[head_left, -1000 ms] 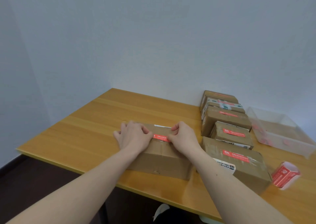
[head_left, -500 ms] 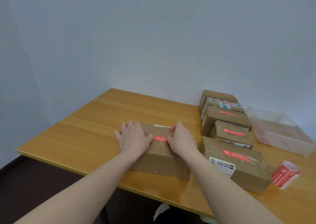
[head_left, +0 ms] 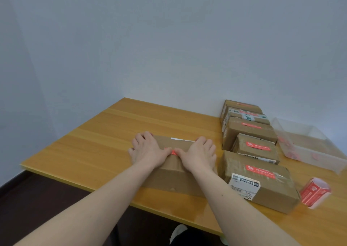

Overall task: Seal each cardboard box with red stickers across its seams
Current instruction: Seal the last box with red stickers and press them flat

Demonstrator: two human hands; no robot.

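Note:
A brown cardboard box [head_left: 174, 178] lies near the table's front edge. My left hand [head_left: 147, 150] and my right hand [head_left: 200, 154] rest flat on its top, fingers spread, thumbs meeting at the middle. Between the thumbs a small part of a red sticker [head_left: 173, 152] shows; the rest is covered by my hands. A roll of red stickers [head_left: 314, 192] lies on its side at the right.
Several sealed boxes with red stickers line up to the right, the nearest [head_left: 262, 180] touching close beside my box. A clear plastic bin [head_left: 309, 146] stands at the far right. The wooden table [head_left: 105, 138] meets the walls at the back corner.
My hands have moved inward and flattened over the sticker, thumbs now meeting, so most of the red strip is covered. The box stayed in place.

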